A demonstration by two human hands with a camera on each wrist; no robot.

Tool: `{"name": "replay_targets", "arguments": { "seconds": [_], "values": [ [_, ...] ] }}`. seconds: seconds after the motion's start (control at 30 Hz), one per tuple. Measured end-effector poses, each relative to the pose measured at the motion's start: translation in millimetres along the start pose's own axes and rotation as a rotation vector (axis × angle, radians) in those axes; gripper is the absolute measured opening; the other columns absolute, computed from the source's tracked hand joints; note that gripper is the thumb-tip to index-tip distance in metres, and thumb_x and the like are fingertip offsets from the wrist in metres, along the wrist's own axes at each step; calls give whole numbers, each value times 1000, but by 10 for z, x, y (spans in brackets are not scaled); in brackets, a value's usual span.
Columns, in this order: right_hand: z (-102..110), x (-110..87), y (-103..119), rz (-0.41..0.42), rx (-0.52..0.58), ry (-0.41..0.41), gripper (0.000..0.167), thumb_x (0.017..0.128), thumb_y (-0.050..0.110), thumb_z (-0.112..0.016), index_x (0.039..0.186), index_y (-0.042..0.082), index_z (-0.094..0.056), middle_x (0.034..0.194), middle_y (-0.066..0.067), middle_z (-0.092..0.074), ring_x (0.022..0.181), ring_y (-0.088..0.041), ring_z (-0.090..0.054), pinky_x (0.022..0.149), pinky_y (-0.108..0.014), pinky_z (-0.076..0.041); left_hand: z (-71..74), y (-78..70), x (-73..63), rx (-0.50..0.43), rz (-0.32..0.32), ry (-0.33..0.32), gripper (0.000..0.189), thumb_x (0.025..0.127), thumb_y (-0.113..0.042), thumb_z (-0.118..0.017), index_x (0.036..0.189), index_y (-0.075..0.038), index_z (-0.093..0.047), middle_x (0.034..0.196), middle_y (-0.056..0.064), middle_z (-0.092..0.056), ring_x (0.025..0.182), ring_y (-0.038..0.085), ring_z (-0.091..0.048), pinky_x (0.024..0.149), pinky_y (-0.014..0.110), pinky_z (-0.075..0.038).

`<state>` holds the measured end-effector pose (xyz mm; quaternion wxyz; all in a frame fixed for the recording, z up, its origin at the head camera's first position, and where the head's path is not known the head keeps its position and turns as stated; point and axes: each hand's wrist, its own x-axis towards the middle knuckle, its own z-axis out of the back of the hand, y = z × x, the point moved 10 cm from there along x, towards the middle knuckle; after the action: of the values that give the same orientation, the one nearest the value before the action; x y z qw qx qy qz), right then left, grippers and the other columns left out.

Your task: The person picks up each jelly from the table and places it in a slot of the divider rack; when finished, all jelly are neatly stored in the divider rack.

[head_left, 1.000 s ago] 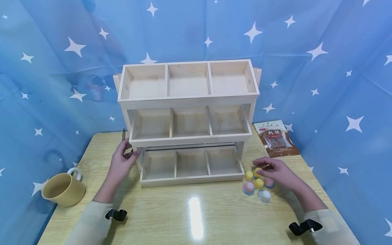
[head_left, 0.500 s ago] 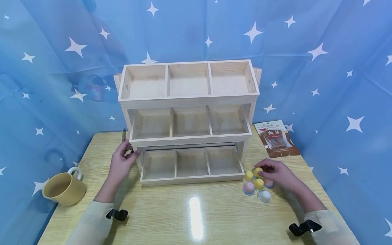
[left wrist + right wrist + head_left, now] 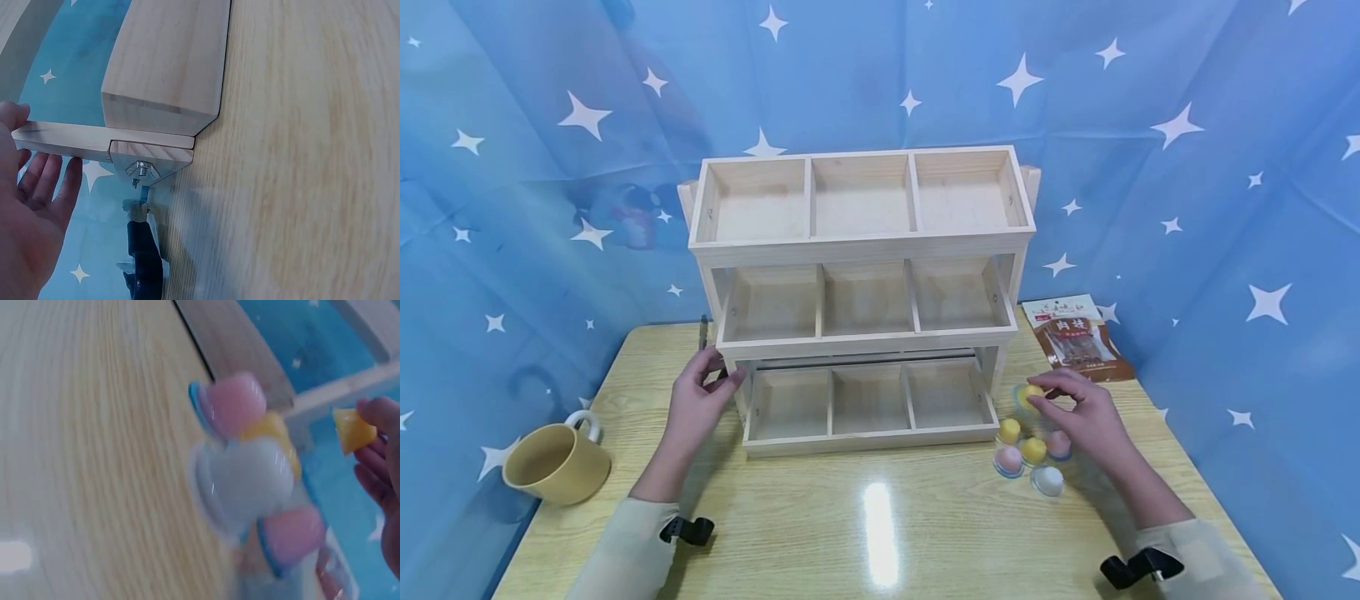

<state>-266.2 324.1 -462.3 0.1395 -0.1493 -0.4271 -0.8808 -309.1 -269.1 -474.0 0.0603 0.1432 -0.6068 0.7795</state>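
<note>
My right hand point(image 3: 1086, 417) pinches a yellow jelly cup point(image 3: 1027, 397) between thumb and fingers, above the other cups and beside the rack's lower right corner. The right wrist view shows this yellow cup tilted at the fingertips. Below it on the table are two more yellow cups point(image 3: 1033, 451), two pink cups point(image 3: 1008, 460) and a white cup point(image 3: 1047, 480). With the left hand point(image 3: 695, 406) I hold the left side of a three-tier wooden rack point(image 3: 872, 342). In the left wrist view, thumb and fingers lie on opposite sides of its wooden bar point(image 3: 69, 139).
A yellow mug point(image 3: 557, 462) with a white handle stands at the table's left edge. A brown and white snack packet point(image 3: 1077, 340) lies at the back right. Behind the left hand is a thin dark object point(image 3: 703, 330). Star-patterned blue cloth point(image 3: 880, 75) surrounds the table.
My right hand has lifted the yellow jelly cup out of the group and moved it slightly away from me. The left hand stays on the rack.
</note>
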Motion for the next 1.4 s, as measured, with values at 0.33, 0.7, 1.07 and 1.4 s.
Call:
{"name": "replay_targets", "arguments": {
  "seconds": [0.33, 0.7, 1.07, 1.4],
  "values": [
    [-204, 75, 654, 206, 84, -47, 37, 85, -11, -90, 116, 8, -84, 114, -7, -79, 106, -6, -69, 82, -12, -55, 17, -26, -22, 23, -5, -2, 46, 103, -7, -79, 148, -9, -67, 134, 11, -65, 119, 16, -66, 92, 20, -62],
    [-963, 258, 1131, 239, 237, 143, 30, 90, -1, -89, 118, 8, -83, 115, -3, -77, 100, -18, -72, 87, -35, -66, 36, 31, 23, 87, 24, -9, 43, 104, -15, -81, 144, -8, -68, 131, 12, -67, 118, 13, -65, 89, 16, -60],
    [-1665, 400, 1584, 261, 278, 267, 24, 93, 9, -90, 115, 9, -83, 110, 2, -77, 99, -20, -71, 87, -52, -65, 52, 22, 23, 87, 38, -10, 43, 104, -14, -80, 144, -5, -68, 134, 19, -67, 118, 12, -63, 90, 15, -60],
    [-2146, 471, 1762, 201, 317, 335, 27, 96, 15, -88, 120, 5, -82, 112, 1, -77, 102, -18, -70, 91, -57, -64, 43, 63, 40, 40, 9, 2, 43, 103, -10, -80, 144, -6, -68, 133, 23, -68, 118, 15, -66, 92, 17, -60]
  ]
}}
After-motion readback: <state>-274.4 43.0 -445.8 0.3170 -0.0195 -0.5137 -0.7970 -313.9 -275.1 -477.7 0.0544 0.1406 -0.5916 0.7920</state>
